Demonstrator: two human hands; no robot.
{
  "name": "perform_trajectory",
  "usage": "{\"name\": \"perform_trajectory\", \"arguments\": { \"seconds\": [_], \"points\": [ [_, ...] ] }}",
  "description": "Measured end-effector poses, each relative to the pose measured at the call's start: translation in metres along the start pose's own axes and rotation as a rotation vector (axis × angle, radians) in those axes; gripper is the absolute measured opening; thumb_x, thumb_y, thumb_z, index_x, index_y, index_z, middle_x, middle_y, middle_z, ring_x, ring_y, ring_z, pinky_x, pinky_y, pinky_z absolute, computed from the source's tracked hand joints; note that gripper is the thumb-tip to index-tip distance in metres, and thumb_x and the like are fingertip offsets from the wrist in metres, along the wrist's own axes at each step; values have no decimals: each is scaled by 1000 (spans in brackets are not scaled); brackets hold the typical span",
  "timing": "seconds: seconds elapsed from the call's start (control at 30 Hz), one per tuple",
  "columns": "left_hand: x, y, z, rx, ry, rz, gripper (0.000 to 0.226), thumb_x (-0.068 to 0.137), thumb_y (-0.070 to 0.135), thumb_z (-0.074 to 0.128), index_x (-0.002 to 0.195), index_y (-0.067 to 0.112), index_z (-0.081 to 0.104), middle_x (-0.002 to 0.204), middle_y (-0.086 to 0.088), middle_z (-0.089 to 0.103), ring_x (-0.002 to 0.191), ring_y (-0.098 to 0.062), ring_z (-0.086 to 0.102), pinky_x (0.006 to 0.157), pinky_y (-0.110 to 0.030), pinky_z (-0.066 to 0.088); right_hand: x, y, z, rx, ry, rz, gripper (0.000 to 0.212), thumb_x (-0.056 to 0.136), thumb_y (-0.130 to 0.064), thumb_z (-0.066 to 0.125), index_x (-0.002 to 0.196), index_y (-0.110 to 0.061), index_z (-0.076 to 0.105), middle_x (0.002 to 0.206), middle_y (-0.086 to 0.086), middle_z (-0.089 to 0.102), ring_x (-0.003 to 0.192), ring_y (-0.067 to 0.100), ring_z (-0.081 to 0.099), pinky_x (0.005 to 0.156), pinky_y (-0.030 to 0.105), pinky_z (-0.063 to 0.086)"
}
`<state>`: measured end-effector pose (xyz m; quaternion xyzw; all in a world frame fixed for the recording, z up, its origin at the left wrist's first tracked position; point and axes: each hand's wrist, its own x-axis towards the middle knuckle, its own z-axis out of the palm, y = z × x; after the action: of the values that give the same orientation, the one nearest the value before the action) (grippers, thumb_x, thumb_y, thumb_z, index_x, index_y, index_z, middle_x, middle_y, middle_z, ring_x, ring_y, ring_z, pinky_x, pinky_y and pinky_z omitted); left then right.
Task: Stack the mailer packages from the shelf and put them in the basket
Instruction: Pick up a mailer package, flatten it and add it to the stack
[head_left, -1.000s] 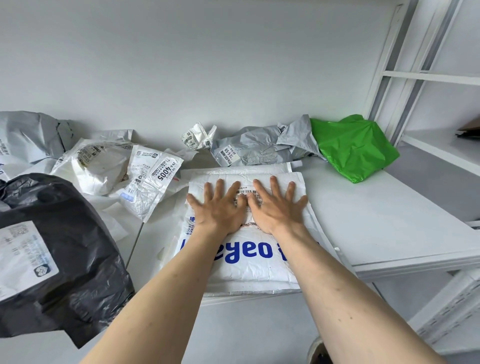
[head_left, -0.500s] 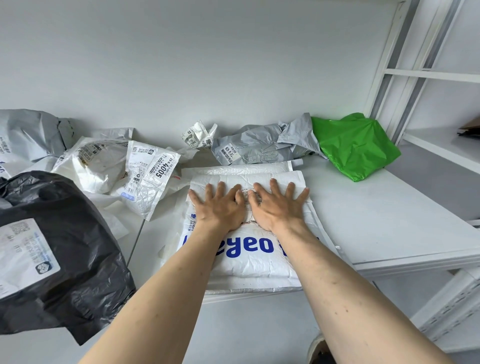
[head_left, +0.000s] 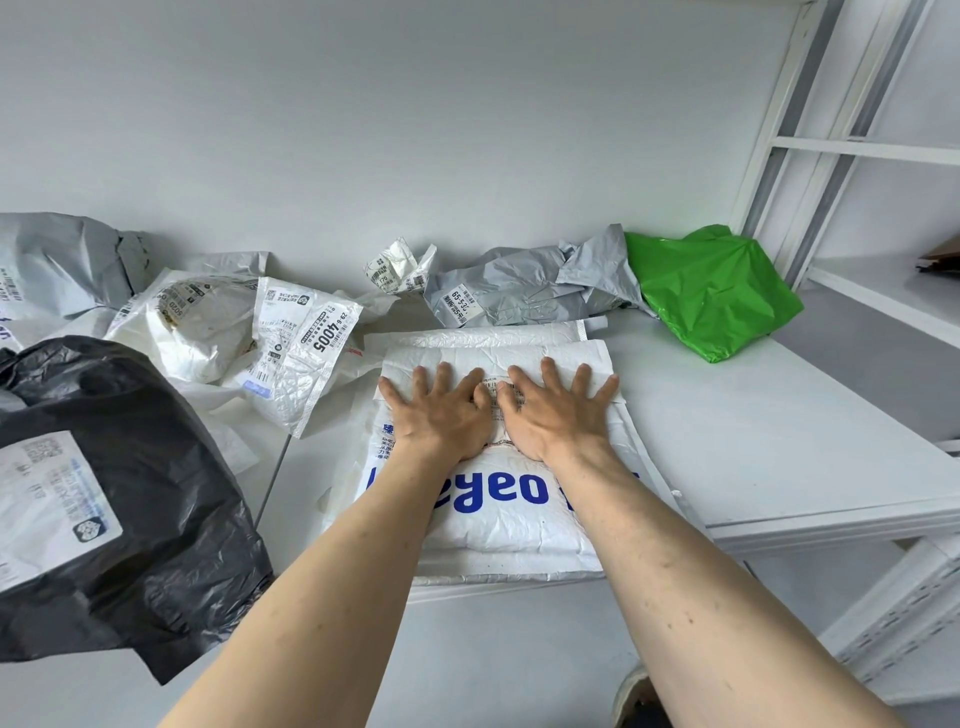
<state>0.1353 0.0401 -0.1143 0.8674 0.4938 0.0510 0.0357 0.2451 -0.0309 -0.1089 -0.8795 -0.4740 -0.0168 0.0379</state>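
Bright even light, soft shadows, wide-angle edge distortion

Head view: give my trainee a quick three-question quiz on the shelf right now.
1. True or false: both hands lie flat, fingers spread, on the white padded mailer with blue lettering.
2. Which package sits farthest right on the shelf? A) black poly mailer B) green poly bag C) grey poly mailer
3. Fill in: the left hand and right hand lie ____ on the mailer.

Key: 1 true. 2 B, the green poly bag; the black poly mailer is far left, the grey poly mailer at the back. 3 side by side.
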Motion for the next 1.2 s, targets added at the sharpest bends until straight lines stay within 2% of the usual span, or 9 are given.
{"name": "perform_trajectory", "arguments": {
  "seconds": [1.2],
  "points": [
    [-1,1,0,19,-10,3,55,95,50,7,151,44,12,162,4,8,149,-27,2,110,-69,-1,3,1,5,45,-36,14,58,93,-64,6,148,-47,15,163,-5,4,146,43,1,110,68,-1]
  ]
}}
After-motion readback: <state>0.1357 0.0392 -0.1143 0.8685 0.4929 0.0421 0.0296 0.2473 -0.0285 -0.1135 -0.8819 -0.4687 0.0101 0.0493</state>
